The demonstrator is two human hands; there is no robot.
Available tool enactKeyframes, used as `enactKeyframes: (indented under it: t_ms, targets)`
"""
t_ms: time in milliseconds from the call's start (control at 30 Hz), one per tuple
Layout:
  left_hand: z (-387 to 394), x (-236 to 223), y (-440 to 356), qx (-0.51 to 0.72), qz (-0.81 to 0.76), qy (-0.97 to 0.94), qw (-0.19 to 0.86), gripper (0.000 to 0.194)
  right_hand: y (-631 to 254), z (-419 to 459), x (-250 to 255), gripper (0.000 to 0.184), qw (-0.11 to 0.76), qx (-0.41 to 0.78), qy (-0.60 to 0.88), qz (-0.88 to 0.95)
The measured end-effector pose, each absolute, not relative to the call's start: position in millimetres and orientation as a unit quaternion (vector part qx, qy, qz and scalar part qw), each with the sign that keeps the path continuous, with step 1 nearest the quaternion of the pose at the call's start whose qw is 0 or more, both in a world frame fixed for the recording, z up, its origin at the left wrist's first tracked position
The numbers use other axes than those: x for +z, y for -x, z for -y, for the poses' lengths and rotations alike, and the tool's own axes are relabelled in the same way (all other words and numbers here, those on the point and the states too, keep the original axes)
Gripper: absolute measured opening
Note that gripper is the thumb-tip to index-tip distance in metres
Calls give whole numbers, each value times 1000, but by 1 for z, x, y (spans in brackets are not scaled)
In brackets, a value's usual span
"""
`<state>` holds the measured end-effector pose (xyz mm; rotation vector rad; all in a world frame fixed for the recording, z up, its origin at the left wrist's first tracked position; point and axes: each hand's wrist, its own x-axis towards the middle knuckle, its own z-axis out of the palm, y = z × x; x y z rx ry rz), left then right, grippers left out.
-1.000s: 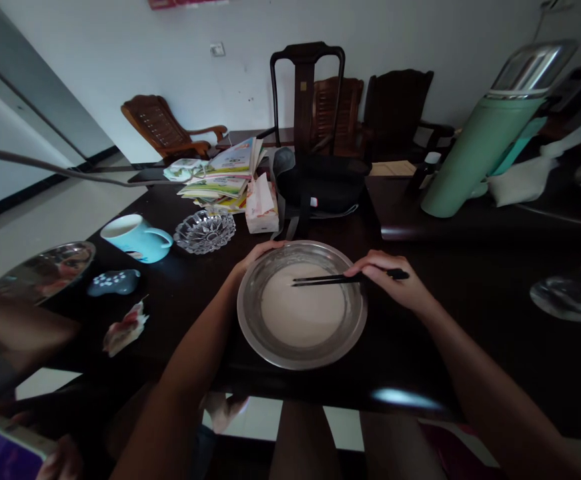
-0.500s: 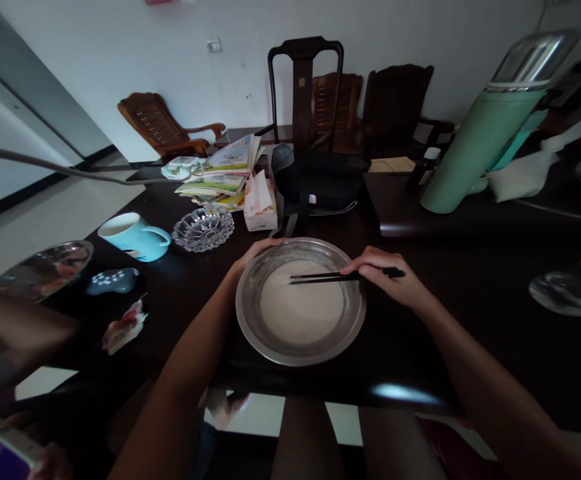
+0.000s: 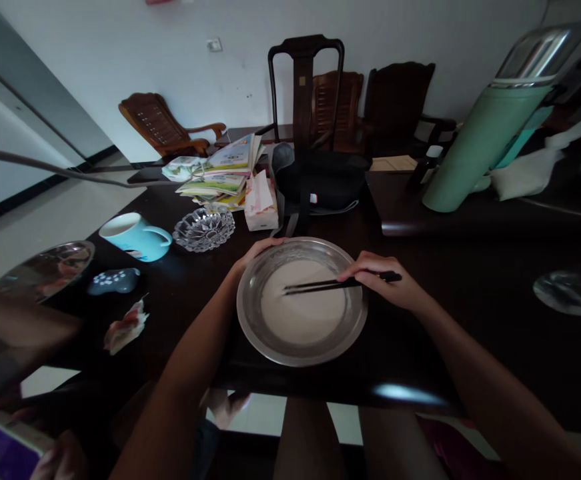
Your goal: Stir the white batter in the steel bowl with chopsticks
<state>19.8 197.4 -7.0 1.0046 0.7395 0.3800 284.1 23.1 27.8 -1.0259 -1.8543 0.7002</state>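
A round steel bowl [image 3: 250,333] of pale batter [image 3: 303,317] sits on the dark table [image 3: 470,320] in front of me. My left hand [image 3: 253,257] grips the bowl's far left rim, fingers curled over the edge. My right hand [image 3: 385,287] is closed on a pair of black chopsticks [image 3: 315,285]. The chopsticks lie nearly level, pointing left over the batter, with their tips above its middle.
A blue mug [image 3: 135,237], a glass ashtray [image 3: 204,229], a tissue pack [image 3: 261,203], stacked books [image 3: 223,173] and a black bag [image 3: 320,183] stand behind the bowl. A green thermos [image 3: 475,147] leans at right. Another person's hand with a phone [image 3: 10,450] shows at lower left.
My right hand has shifted slightly left and toward me, and the chopstick tips have dipled a little lower over the batter. The left hand stays on the rim.
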Motion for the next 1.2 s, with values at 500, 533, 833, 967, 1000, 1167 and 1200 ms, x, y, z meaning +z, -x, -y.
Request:
enactKeyframes:
  t_ms: [500,533,833,967,1000,1167,1200]
  targets:
    - [-203,-14,-17,187,-353,-468,788,39,-288,-20,31,37,450,350,414,710]
    - [-203,-14,-17,185,-352,-467,790,39,-286,-20,31,33,434,344,416,721]
    - [-202,-13,-18,182,-334,-469,797,35,-303,-21,34,39,544,270,465,645]
    - [-202,-13,-18,187,-343,-470,791,32,-302,-20,33,43,549,338,414,643]
    - [-202,-13,-18,186,-340,-469,794,32,-299,-19,32,43,527,345,409,660]
    - [-204,-15,-18,176,-333,-471,798,37,-284,-21,32,31,431,313,415,738]
    - [-204,-15,-18,175,-337,-473,795,38,-284,-21,32,29,431,297,421,741]
